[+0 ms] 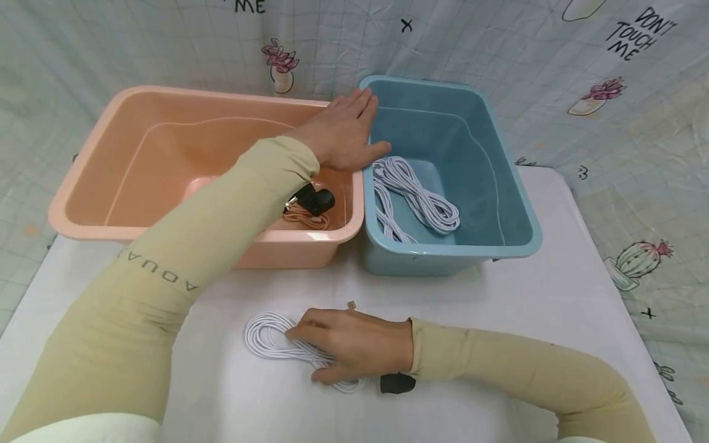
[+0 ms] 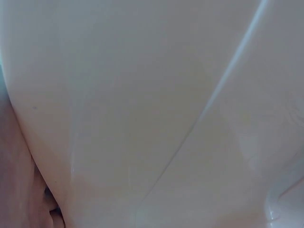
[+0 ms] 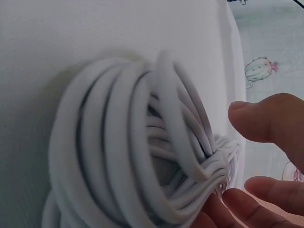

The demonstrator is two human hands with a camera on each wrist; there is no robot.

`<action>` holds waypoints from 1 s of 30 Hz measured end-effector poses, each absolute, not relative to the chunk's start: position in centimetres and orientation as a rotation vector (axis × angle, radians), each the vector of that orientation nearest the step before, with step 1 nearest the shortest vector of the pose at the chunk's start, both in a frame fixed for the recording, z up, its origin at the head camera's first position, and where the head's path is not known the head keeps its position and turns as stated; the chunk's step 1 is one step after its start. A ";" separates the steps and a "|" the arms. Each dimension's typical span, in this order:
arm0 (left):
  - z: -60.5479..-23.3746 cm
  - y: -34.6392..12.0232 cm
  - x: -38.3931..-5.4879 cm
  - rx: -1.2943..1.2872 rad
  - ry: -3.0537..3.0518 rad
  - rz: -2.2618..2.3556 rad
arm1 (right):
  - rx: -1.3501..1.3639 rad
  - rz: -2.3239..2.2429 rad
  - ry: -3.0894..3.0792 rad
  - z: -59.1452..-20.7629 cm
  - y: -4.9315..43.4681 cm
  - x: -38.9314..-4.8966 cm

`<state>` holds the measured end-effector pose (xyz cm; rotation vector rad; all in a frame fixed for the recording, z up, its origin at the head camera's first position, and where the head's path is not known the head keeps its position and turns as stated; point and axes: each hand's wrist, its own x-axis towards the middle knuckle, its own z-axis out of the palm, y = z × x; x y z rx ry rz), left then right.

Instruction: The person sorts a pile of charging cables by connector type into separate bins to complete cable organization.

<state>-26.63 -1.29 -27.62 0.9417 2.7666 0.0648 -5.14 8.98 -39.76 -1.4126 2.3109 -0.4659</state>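
Note:
In the head view, my left hand (image 1: 346, 132) lies across the adjoining rims of the peach bin (image 1: 213, 98) and the blue bin (image 1: 460, 251), fingers extended and thumb over the blue side. The left wrist view is mostly the peach bin's pale, blurred wall. My right hand (image 1: 354, 344) is over a coiled white cable (image 1: 269, 335) on the white table. In the right wrist view, the fingers (image 3: 251, 209) touch the side of the coil (image 3: 118, 142), and the thumb (image 3: 261, 118) stands apart from it. A black piece (image 1: 397, 383) shows beneath the right wrist.
White coiled cables (image 1: 426, 197) lie in the blue bin. Inside the peach bin are a black piece with a metal tip (image 1: 314, 200) and an orange cable (image 1: 307, 216). A small gold-coloured connector (image 1: 351, 304) shows behind my right hand. Patterned cloth (image 1: 443, 37) hangs behind the bins.

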 end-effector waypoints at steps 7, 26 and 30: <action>-27.6 -1.1 -26.7 0.942 2.763 0.058 | -1.419 -0.482 2.324 -40.2 8.9 -4.8; -27.5 -1.3 -26.6 0.940 2.765 0.066 | -1.298 -0.412 2.513 -41.0 8.2 -3.9; -27.5 -1.2 -26.6 0.937 2.760 0.060 | -1.282 -0.415 2.519 -41.0 8.0 -3.8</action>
